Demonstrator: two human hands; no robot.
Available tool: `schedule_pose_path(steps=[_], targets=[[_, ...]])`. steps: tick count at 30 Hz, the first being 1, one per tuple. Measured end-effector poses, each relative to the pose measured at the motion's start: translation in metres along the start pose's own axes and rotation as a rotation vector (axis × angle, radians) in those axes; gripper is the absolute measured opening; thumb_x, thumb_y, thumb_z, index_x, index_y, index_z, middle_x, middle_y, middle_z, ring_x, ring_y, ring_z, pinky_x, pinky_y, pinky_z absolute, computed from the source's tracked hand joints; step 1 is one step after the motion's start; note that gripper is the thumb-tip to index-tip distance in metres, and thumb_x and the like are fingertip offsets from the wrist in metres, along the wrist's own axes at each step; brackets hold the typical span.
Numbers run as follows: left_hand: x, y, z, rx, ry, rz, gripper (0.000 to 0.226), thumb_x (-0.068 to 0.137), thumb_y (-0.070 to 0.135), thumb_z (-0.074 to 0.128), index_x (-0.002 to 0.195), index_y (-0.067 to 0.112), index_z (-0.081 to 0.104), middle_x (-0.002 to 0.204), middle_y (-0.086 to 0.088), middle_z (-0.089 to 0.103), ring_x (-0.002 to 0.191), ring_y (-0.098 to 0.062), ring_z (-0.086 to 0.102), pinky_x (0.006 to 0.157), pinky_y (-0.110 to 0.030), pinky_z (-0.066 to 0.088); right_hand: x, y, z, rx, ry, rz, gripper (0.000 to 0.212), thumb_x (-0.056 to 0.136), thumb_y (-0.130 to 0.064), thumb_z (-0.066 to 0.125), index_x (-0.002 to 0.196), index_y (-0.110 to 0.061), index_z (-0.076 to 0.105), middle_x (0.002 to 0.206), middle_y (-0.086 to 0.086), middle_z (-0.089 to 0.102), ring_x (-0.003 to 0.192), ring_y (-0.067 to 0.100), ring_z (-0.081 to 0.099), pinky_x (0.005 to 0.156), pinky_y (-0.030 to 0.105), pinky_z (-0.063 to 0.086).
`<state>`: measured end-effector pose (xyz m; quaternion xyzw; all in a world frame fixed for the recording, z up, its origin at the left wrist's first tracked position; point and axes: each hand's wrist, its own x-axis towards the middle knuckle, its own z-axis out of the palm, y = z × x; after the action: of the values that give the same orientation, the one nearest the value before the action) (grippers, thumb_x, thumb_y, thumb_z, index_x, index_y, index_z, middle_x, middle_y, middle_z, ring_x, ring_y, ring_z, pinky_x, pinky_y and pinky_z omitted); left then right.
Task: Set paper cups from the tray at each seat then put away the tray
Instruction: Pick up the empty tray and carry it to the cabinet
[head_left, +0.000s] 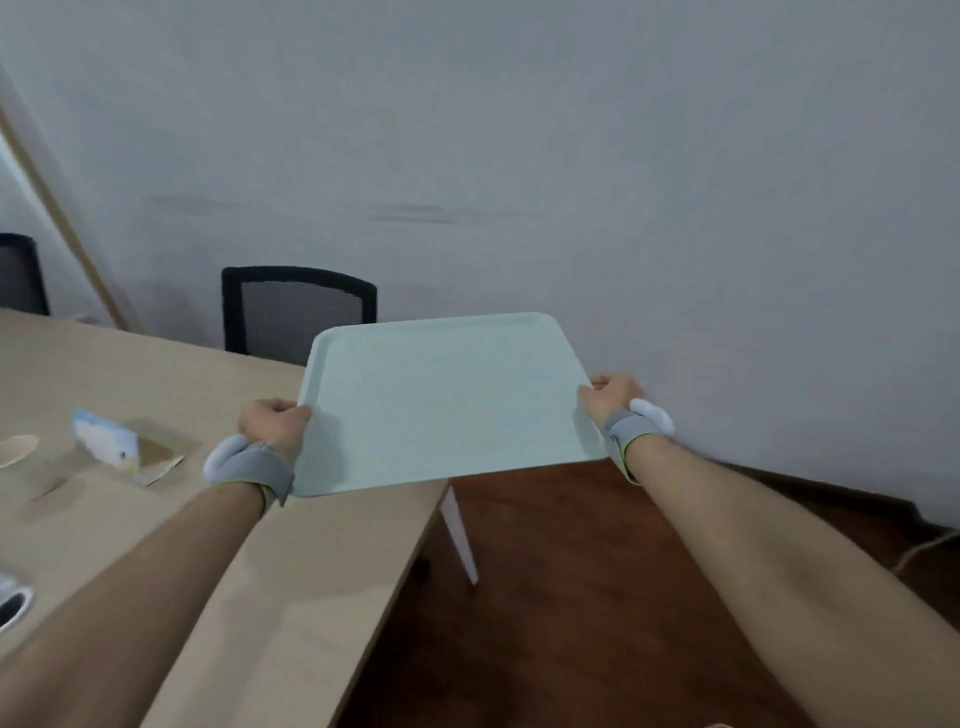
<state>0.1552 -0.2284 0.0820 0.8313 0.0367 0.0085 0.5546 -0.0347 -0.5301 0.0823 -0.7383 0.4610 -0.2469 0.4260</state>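
A pale green tray (447, 400) is held in the air over the right end of the wooden table (291, 561), and nothing lies on it. My left hand (272, 426) grips its left rim and my right hand (610, 397) grips its right rim. Both wrists wear grey straps. On the table at the left lies a blue and white paper cup (106, 439) on its side, blurred. At the far left edge a beige cup rim (18, 449) shows partly.
A black mesh chair (296, 312) stands behind the table's far edge, and another chair (21, 273) at the far left. A grey wall fills the background. Dark wooden floor (597, 597) lies right of the table, with a white table leg (460, 535) and a cable (924, 548).
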Motion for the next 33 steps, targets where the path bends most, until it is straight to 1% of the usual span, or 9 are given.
schedule_pose_path(steps=[7, 11, 14, 17, 21, 25, 27, 30, 33], targets=[[-0.094, 0.078, 0.140, -0.029, -0.351, 0.141, 0.006, 0.079, 0.009, 0.063, 0.075, 0.005, 0.062, 0.077, -0.014, 0.061, 0.068, -0.028, 0.057, 0.070, -0.034, 0.047, -0.021, 0.086, -0.173, -0.004, 0.286, 0.176, 0.029, 0.086, -0.017, 0.055, 0.109, -0.001, 0.063, 0.113, 0.019, 0.065, 0.100, 0.034, 0.062, 0.084, 0.034, 0.049], [-0.189, 0.111, 0.214, -0.021, -0.547, 0.218, 0.013, 0.077, 0.008, 0.064, 0.066, 0.009, 0.059, 0.058, -0.009, 0.054, 0.051, -0.023, 0.050, 0.060, -0.028, 0.044, -0.061, 0.143, -0.278, -0.008, 0.469, 0.274, 0.030, 0.086, -0.017, 0.055, 0.113, -0.004, 0.062, 0.115, 0.017, 0.066, 0.104, 0.034, 0.061, 0.088, 0.031, 0.047], [-0.271, 0.127, 0.261, 0.000, -0.700, 0.277, 0.014, 0.076, 0.011, 0.065, 0.063, 0.012, 0.060, 0.053, 0.000, 0.049, 0.051, -0.020, 0.049, 0.067, -0.028, 0.042, -0.102, 0.188, -0.351, 0.011, 0.609, 0.368, 0.032, 0.086, -0.017, 0.055, 0.115, -0.004, 0.060, 0.119, 0.017, 0.064, 0.108, 0.033, 0.060, 0.091, 0.030, 0.045], [-0.360, 0.134, 0.299, 0.004, -0.830, 0.325, 0.022, 0.076, 0.011, 0.065, 0.056, 0.016, 0.056, 0.054, -0.001, 0.052, 0.055, -0.020, 0.052, 0.069, -0.027, 0.041, -0.149, 0.230, -0.420, 0.043, 0.741, 0.456, 0.033, 0.086, -0.016, 0.055, 0.117, -0.004, 0.059, 0.122, 0.016, 0.062, 0.109, 0.032, 0.059, 0.092, 0.029, 0.045], [-0.493, 0.139, 0.340, -0.019, -1.006, 0.403, 0.005, 0.076, 0.010, 0.061, 0.072, 0.010, 0.066, 0.074, -0.012, 0.060, 0.067, -0.024, 0.057, 0.070, -0.029, 0.045, -0.221, 0.287, -0.512, 0.030, 0.881, 0.573, 0.032, 0.085, -0.016, 0.054, 0.114, -0.003, 0.061, 0.118, 0.017, 0.064, 0.104, 0.033, 0.061, 0.080, 0.028, 0.046], [-0.614, 0.142, 0.369, -0.034, -1.166, 0.490, 0.008, 0.075, 0.011, 0.063, 0.067, 0.013, 0.062, 0.074, -0.013, 0.060, 0.065, -0.024, 0.056, 0.061, -0.029, 0.046, -0.291, 0.335, -0.581, 0.042, 1.051, 0.674, 0.031, 0.083, -0.016, 0.054, 0.111, -0.005, 0.063, 0.117, 0.016, 0.064, 0.105, 0.033, 0.061, 0.083, 0.027, 0.046], [-0.660, 0.144, 0.378, -0.029, -1.233, 0.522, 0.005, 0.074, 0.013, 0.064, 0.069, 0.015, 0.063, 0.070, -0.012, 0.061, 0.063, -0.024, 0.056, 0.066, -0.029, 0.045, -0.320, 0.353, -0.603, 0.066, 1.107, 0.729, 0.033, 0.084, -0.016, 0.054, 0.113, -0.005, 0.062, 0.120, 0.016, 0.062, 0.108, 0.033, 0.059, 0.085, 0.027, 0.046], [-0.726, 0.145, 0.396, -0.012, -1.349, 0.557, 0.008, 0.064, 0.021, 0.067, 0.064, 0.013, 0.064, 0.060, -0.006, 0.062, 0.054, -0.021, 0.057, 0.067, -0.030, 0.048, -0.364, 0.377, -0.630, 0.058, 1.201, 0.793, 0.030, 0.082, -0.015, 0.055, 0.105, 0.001, 0.066, 0.110, 0.019, 0.067, 0.099, 0.035, 0.063, 0.081, 0.033, 0.051], [-0.795, 0.144, 0.420, 0.007, -1.477, 0.603, 0.014, 0.062, 0.023, 0.074, 0.072, 0.017, 0.066, 0.074, -0.010, 0.065, 0.061, -0.023, 0.059, 0.070, -0.032, 0.051, -0.407, 0.395, -0.650, 0.057, 1.295, 0.875, 0.027, 0.081, -0.018, 0.054, 0.099, -0.003, 0.068, 0.103, 0.016, 0.070, 0.084, 0.033, 0.064, 0.080, 0.034, 0.053]])
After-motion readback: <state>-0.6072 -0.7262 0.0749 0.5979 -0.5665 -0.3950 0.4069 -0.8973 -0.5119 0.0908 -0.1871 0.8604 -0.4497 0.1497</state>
